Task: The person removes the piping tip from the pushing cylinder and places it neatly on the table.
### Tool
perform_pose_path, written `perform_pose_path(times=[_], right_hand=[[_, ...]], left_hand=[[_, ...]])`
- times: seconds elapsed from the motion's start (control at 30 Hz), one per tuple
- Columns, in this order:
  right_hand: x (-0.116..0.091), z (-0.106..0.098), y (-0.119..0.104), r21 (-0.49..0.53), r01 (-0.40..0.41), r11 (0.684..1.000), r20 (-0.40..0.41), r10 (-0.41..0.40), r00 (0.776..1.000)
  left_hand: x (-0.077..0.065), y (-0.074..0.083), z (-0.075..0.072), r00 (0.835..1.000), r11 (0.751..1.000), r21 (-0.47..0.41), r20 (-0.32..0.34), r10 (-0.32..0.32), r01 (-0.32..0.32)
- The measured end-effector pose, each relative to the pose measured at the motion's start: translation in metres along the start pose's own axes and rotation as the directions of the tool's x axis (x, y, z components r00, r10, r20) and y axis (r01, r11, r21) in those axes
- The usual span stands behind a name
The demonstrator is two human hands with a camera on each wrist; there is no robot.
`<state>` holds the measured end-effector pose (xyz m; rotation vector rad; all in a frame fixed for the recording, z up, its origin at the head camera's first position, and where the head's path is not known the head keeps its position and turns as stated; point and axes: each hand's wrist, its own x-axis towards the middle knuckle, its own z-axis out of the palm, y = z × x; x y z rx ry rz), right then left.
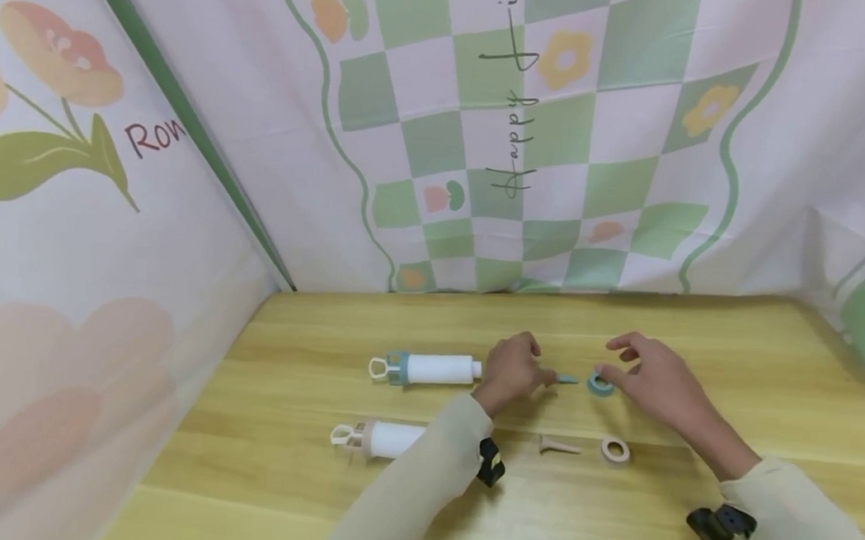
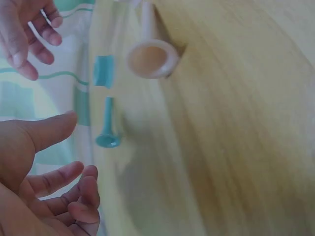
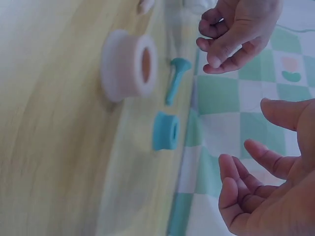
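Observation:
My left hand point(image 1: 515, 370) is over the back part of the table with its fingers loosely bent and nothing in them. Just past its thumb lies a teal funnel-ended nozzle point(image 2: 109, 123), apart from the hand in both wrist views. A teal flanged ring point(image 3: 165, 131) sits to the right of that nozzle. My right hand point(image 1: 656, 383) hovers by this ring, thumb and fingers spread around bare air. Nearer me lie a pink nozzle point(image 1: 560, 447) and a pink flanged ring point(image 1: 615, 450), touched by neither hand.
Left of my left hand lies a white syringe-like tube point(image 1: 440, 369) with a teal end and looped handle. A similar tube with a pink end point(image 1: 392, 440) is partly hidden by my left sleeve. Printed cloth point(image 1: 485, 141) hangs behind the wooden table point(image 1: 264, 474).

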<state>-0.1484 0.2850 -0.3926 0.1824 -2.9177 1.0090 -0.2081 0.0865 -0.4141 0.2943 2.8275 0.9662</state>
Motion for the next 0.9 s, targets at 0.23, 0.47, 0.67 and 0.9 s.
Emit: perform_pose_path(times=[0.23, 0.47, 0.67, 0.9], right_hand=[[-0.011, -0.005, -0.010, -0.001, 0.024, 1.000, -0.009, -0.024, 1.000], [-0.030, -0.003, -0.010, -0.039, 0.100, 0.994, -0.100, -0.103, 0.990], [-0.050, 0.004, -0.009, -0.044, 0.175, 0.984, -0.235, -0.180, 0.955], [-0.064, 0.007, -0.011, -0.072, 0.165, 0.984, -0.141, -0.174, 0.975]], left_hand=[[-0.011, 0.003, -0.019, 0.994, 0.994, -0.017, -0.023, 0.109, -0.110], [-0.027, 0.002, -0.048, 0.975, 0.975, -0.014, 0.011, 0.222, -0.222], [-0.041, -0.006, -0.074, 0.942, 0.931, 0.151, 0.008, 0.335, -0.332], [-0.060, -0.035, -0.102, 0.882, 0.837, 0.359, -0.071, 0.465, -0.413]])
